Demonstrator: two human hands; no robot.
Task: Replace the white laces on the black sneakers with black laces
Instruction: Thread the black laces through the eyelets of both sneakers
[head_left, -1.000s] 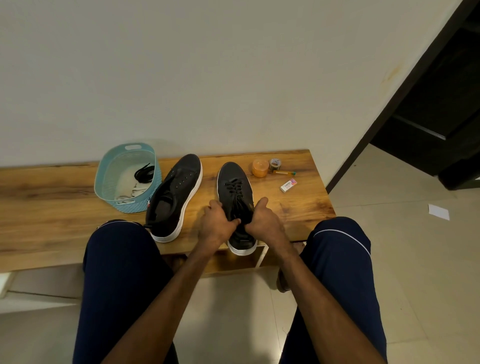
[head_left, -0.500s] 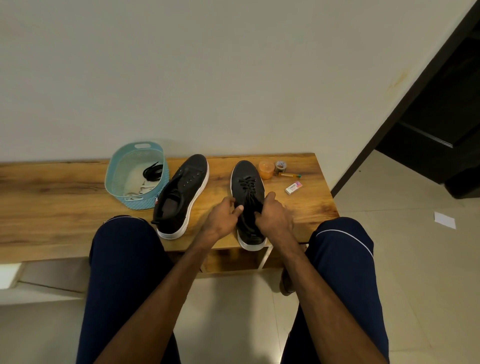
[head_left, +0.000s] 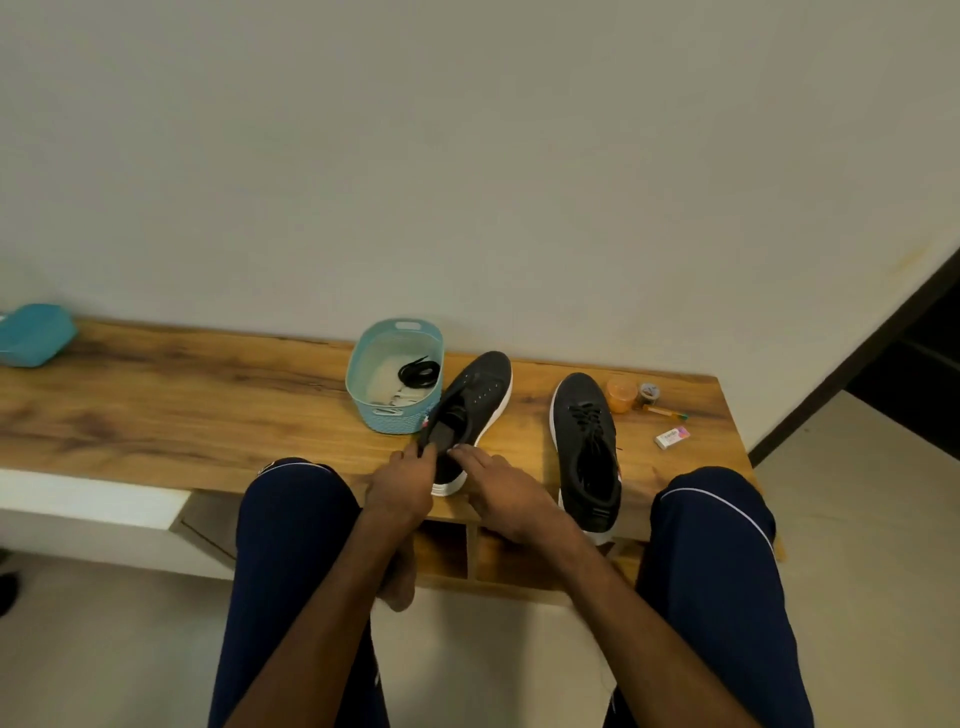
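Black and unlaced, the left sneaker lies beside the basket, its heel between your hands. Your left hand pinches the heel's left edge; your right hand lays nearly straight fingers on the right edge, gripping nothing.

Basket hard against unlaced sneaker

trousers: navy | piping: thin white line at knees | forearms: bare

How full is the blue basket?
Not empty: the basket holds a coiled black lace and white laces on its floor, well below the rim.
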